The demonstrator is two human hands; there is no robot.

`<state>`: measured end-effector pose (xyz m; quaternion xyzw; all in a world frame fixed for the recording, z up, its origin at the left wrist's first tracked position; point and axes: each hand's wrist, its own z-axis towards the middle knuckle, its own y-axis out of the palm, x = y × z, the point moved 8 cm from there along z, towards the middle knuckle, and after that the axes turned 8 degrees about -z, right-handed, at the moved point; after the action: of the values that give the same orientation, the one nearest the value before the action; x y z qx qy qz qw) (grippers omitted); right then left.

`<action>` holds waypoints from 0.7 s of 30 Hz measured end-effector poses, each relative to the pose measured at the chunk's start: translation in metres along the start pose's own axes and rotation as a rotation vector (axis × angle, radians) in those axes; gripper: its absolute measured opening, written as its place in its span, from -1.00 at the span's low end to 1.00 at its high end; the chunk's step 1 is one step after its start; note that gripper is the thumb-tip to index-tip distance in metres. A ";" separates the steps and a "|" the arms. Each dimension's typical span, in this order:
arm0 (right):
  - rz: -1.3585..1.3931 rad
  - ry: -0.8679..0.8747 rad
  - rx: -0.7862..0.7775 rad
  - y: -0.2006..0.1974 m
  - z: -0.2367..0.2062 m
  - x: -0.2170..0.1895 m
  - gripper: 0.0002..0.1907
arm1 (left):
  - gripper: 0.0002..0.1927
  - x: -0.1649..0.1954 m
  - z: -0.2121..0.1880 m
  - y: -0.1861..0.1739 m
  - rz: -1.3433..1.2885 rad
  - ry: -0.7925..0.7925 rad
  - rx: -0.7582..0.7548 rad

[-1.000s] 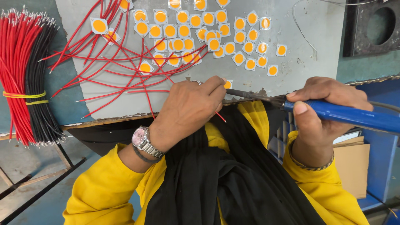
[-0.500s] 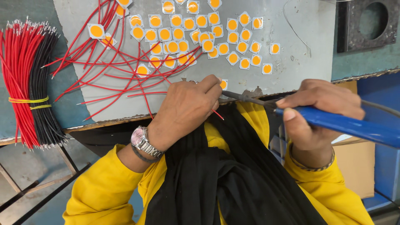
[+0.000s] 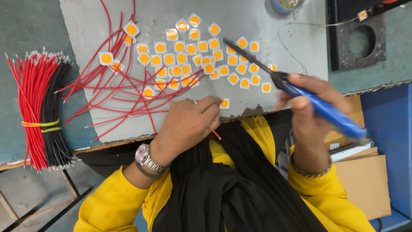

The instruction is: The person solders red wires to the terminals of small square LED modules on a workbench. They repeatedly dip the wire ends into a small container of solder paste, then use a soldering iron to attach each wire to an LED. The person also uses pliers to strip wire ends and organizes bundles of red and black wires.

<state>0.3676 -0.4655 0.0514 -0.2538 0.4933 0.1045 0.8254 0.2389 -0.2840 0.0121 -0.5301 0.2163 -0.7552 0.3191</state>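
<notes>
My left hand [image 3: 189, 123] rests at the near edge of the grey board [image 3: 240, 17], pinching a thin red wire [image 3: 214, 132] next to a small white square chip with an orange disc [image 3: 224, 103]. My right hand [image 3: 311, 109] grips a blue-handled soldering iron [image 3: 326, 109]; its dark tip [image 3: 234, 46] is raised over a cluster of several orange-disc chips [image 3: 201, 60]. Loose red wires [image 3: 128, 92] fan across the board's left side, some joined to chips.
A bound bundle of red and black wires [image 3: 40, 111] lies at the left on the green bench. A black block with a round hole [image 3: 360, 41] stands at the top right. Cardboard pieces [image 3: 365, 184] and a blue surface [image 3: 386, 129] are at the right.
My right hand has lifted the soldering iron up and away from the chip at the board's edge; its tip now points over the chip cluster. The left hand has stayed by the edge chip.
</notes>
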 end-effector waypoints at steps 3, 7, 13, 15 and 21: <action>0.072 0.001 -0.147 0.028 0.003 0.011 -0.58 | -0.82 -0.004 -0.004 -0.010 -0.099 -0.019 0.100; -0.076 -0.041 -0.227 0.056 0.007 0.010 -0.76 | -0.76 -0.014 -0.011 -0.029 -0.325 -0.107 0.306; -0.345 -0.189 -0.306 0.076 0.001 0.000 -0.72 | -0.84 -0.019 -0.008 -0.043 -0.393 -0.204 0.431; -0.320 -0.193 -0.307 0.077 -0.006 -0.001 -0.70 | -0.83 -0.009 -0.008 -0.049 -0.228 -0.130 0.477; -0.329 -0.169 -0.231 0.072 -0.017 0.004 -0.53 | -0.80 -0.004 -0.012 -0.033 -0.255 -0.083 0.324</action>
<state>0.3262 -0.4136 0.0190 -0.4143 0.3588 0.0452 0.8352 0.2202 -0.2582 0.0278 -0.5257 0.0096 -0.7919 0.3106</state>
